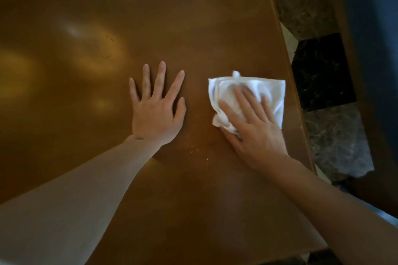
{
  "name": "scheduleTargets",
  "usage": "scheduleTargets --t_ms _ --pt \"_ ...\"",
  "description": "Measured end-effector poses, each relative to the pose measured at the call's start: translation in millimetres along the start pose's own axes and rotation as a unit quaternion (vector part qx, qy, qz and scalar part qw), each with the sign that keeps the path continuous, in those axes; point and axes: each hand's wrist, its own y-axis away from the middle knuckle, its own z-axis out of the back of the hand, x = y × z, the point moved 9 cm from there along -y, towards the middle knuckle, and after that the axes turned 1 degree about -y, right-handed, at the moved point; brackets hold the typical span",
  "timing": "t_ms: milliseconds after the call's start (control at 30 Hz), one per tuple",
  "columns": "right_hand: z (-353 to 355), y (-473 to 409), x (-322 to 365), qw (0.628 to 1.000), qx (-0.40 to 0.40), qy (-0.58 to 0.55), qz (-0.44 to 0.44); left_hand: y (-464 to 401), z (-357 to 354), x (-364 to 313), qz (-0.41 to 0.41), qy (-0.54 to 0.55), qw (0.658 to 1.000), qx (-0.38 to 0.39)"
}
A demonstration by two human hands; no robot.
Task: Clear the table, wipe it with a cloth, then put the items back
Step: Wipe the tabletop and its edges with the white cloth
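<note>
- The glossy, golden-brown wooden table (90, 28) fills most of the view; its top carries soft pale reflections on the left side, and its right edge runs diagonally down the right part of the picture.
- Past that right edge lies a stone floor of mottled grey-brown and black tiles (318, 66), with a dark blue upright surface (374, 38) at the far right; what that surface belongs to I cannot tell.
- Two bare forearms reach in from the bottom of the view, one from the lower left and one from the lower right.
- The white, folded cloth (270, 94) lies flat on the table near its right edge, roughly square, with a small bunched tuft at its far side and a crumpled corner at its near left.
- The right hand (252, 129) lies palm down on the near part of the cloth, fingers extended and slightly spread, pressing it against the wood rather than clenching it.
- The left hand (157, 112) rests palm down directly on the bare table, just left of the cloth and apart from it, fingers spread wide and holding nothing.
- A few small glistening droplets or specks (193, 149) sit on the wood between the two wrists, close to the person.
</note>
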Motion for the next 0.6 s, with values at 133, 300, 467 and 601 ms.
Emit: scheduleTargets --t_ms 133,300,467,601 --pt "11 -2 -35 0.996 -0.023 0.015 -0.083 1 2 -1 0.006 0.004 1.0 -0.005" --pt "26 -77 -46 0.987 -0.071 -0.011 -0.146 -2 -1 1 -0.007 -0.007 1.0 -0.013" --pt "11 -129 10 0.989 -0.05 -0.03 -0.136 0 -1 1 -0.02 0.005 0.999 -0.031" --pt "-1 -103 44 0.998 -0.032 -0.036 -0.043 -2 -1 1 -0.013 0.012 1.0 -0.021"
